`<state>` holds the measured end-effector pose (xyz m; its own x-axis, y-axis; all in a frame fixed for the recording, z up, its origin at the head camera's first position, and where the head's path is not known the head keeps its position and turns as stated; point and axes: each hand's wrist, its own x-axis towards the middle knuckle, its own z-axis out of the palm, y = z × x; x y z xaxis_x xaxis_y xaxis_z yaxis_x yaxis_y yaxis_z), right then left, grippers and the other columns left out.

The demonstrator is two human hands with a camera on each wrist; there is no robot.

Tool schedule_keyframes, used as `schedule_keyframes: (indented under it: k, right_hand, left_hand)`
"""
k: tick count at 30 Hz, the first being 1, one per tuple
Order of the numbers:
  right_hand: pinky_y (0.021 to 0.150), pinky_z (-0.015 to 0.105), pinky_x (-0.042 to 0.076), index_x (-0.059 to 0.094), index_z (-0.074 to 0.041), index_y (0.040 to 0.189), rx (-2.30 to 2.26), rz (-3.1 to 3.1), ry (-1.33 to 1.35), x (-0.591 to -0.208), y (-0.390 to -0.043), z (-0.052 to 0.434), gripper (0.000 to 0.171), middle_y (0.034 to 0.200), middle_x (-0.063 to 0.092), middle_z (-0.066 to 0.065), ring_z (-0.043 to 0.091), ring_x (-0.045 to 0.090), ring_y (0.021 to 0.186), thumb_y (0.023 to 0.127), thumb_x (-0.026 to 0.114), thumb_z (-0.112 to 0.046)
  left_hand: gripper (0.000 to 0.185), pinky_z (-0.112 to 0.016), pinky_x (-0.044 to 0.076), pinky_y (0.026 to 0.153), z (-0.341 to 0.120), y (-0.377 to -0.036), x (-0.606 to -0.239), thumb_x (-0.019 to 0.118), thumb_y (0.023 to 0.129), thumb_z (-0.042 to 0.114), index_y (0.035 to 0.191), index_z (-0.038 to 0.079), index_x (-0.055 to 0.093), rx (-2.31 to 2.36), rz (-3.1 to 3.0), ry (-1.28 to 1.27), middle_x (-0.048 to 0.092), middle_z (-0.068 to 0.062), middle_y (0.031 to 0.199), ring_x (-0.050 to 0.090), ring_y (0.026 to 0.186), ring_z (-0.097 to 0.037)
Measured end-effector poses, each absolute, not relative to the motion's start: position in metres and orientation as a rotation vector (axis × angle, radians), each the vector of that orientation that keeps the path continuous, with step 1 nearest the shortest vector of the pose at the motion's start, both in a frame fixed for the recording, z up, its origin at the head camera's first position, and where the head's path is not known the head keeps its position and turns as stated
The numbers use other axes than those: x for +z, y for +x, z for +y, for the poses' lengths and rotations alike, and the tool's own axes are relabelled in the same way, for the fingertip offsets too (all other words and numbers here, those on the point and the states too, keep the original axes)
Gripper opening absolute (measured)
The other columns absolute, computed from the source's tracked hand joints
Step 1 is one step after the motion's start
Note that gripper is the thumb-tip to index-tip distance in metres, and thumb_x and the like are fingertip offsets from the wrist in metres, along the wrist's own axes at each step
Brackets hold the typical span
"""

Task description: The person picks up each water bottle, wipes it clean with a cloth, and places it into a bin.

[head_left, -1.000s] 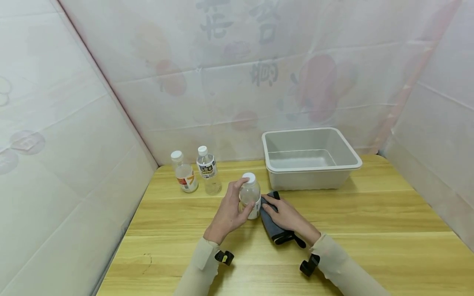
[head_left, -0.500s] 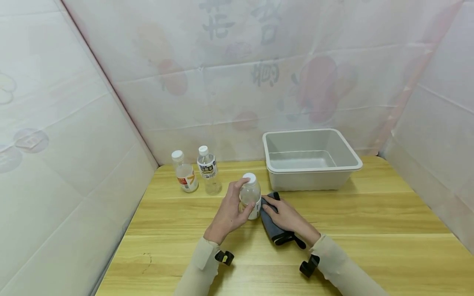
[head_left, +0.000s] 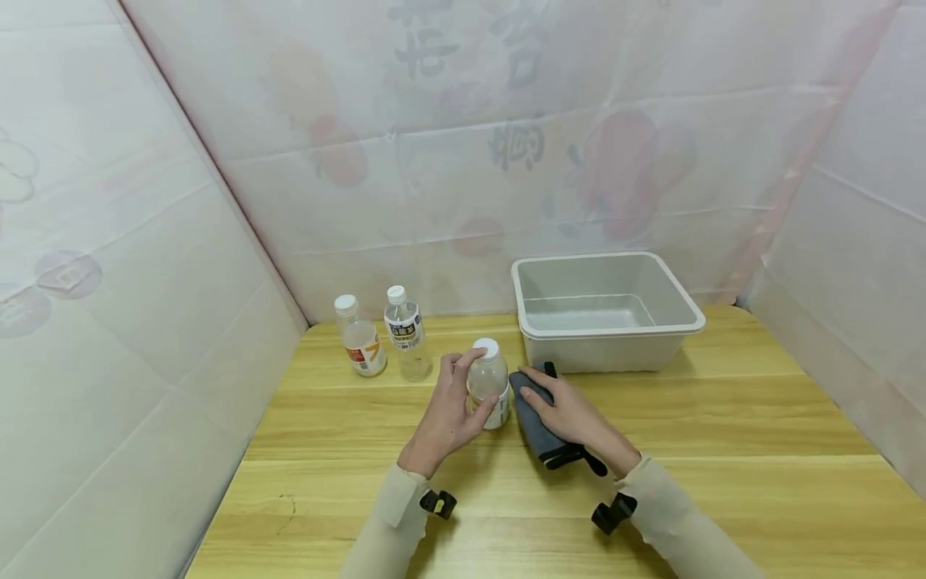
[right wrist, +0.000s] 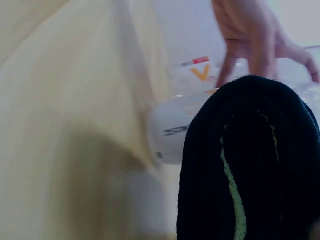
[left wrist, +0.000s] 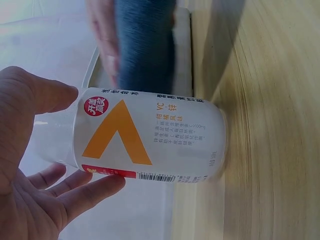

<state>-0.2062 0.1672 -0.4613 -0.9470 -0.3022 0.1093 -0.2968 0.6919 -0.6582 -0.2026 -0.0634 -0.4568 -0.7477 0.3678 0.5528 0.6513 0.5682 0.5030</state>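
Pale printed sheets (head_left: 463,201) walled in a wood-grain table (head_left: 723,482). Near its middle, the left hand (head_left: 450,414) gripped an upright, white-capped VC-zinc drink bottle (head_left: 489,376). Apart from it, the right hand (head_left: 573,412) held a folded gray cloth (head_left: 534,418) with black edging, just right of that bottle. Red-labeled bottle (head_left: 359,338) and clear tea bottle (head_left: 407,331) stood farther left; a light gray plastic tub (head_left: 608,351) sat behind the cloth.

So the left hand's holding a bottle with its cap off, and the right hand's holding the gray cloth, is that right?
Not quite: the bottle in the left hand has its white cap on, as the head view shows. The right hand does hold the gray cloth.
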Motion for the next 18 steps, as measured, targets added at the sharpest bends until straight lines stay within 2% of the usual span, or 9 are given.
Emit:
schedule_keyframes:
  k: [3, 5, 8, 12, 14, 17, 18]
  right_hand:
    - [0.096, 0.056, 0.051, 0.049, -0.014, 0.152, -1.124, 2.93, -0.527, -0.449, -0.205, 0.17, 0.048, 0.144, 0.057, 0.025, 0.042, 0.062, 0.122, 0.107, 0.052, -0.031]
    - [0.087, 0.049, 0.053, 0.049, -0.015, 0.151, -1.13, 2.96, -0.541, -0.44, -0.205, 0.172, 0.047, 0.14, 0.061, 0.025, 0.035, 0.067, 0.107, 0.107, 0.052, -0.031]
    - [0.074, 0.038, 0.048, 0.049, -0.016, 0.152, -1.177, 2.955, -0.552, -0.427, -0.206, 0.174, 0.048, 0.136, 0.063, 0.025, 0.022, 0.063, 0.085, 0.107, 0.053, -0.032]
    - [0.067, 0.033, 0.045, 0.047, -0.02, 0.153, -1.225, 2.938, -0.559, -0.415, -0.208, 0.176, 0.049, 0.134, 0.064, 0.023, 0.017, 0.058, 0.075, 0.107, 0.051, -0.035]
    - [0.066, 0.032, 0.046, 0.047, -0.023, 0.153, -1.237, 2.931, -0.562, -0.411, -0.209, 0.177, 0.048, 0.127, 0.067, 0.021, 0.016, 0.058, 0.071, 0.107, 0.051, -0.037]
    - [0.06, 0.032, 0.047, 0.046, -0.028, 0.153, -1.254, 2.902, -0.563, -0.405, -0.212, 0.177, 0.048, 0.104, 0.069, 0.017, 0.015, 0.054, 0.058, 0.107, 0.049, -0.04]
    - [0.059, 0.031, 0.047, 0.046, -0.028, 0.153, -1.254, 2.899, -0.571, -0.404, -0.213, 0.177, 0.048, 0.101, 0.068, 0.016, 0.014, 0.053, 0.057, 0.107, 0.049, -0.04]
  left_hand:
    - [0.074, -0.026, 0.048, 0.071, -0.064, -0.203, -0.457, 0.074, 0.093, 0.018, 0.151, 0.023, 0.029, -0.999, -2.414, -0.829, 0.045, -0.021, 0.122, 0.055, 0.085, -0.026]
    - [0.074, -0.026, 0.047, 0.071, -0.064, -0.203, -0.457, 0.074, 0.092, 0.018, 0.15, 0.023, 0.028, -0.997, -2.422, -0.828, 0.045, -0.02, 0.122, 0.055, 0.086, -0.025]
    - [0.074, -0.025, 0.048, 0.071, -0.064, -0.203, -0.457, 0.074, 0.092, 0.018, 0.15, 0.024, 0.028, -1.004, -2.431, -0.823, 0.046, -0.02, 0.121, 0.055, 0.088, -0.025]
    - [0.075, -0.025, 0.048, 0.072, -0.063, -0.204, -0.457, 0.074, 0.092, 0.019, 0.15, 0.024, 0.027, -1.017, -2.434, -0.831, 0.047, -0.02, 0.12, 0.055, 0.091, -0.024]
    - [0.075, -0.026, 0.049, 0.072, -0.063, -0.205, -0.457, 0.075, 0.092, 0.019, 0.15, 0.023, 0.026, -1.014, -2.427, -0.841, 0.047, -0.019, 0.119, 0.055, 0.091, -0.023]
    - [0.075, -0.03, 0.051, 0.073, -0.062, -0.205, -0.458, 0.074, 0.092, 0.018, 0.149, 0.022, 0.026, -1.012, -2.418, -0.851, 0.048, -0.02, 0.118, 0.055, 0.094, -0.023]
    - [0.075, -0.032, 0.053, 0.075, -0.062, -0.206, -0.457, 0.074, 0.092, 0.019, 0.149, 0.022, 0.026, -1.013, -2.421, -0.852, 0.048, -0.02, 0.119, 0.056, 0.096, -0.024]
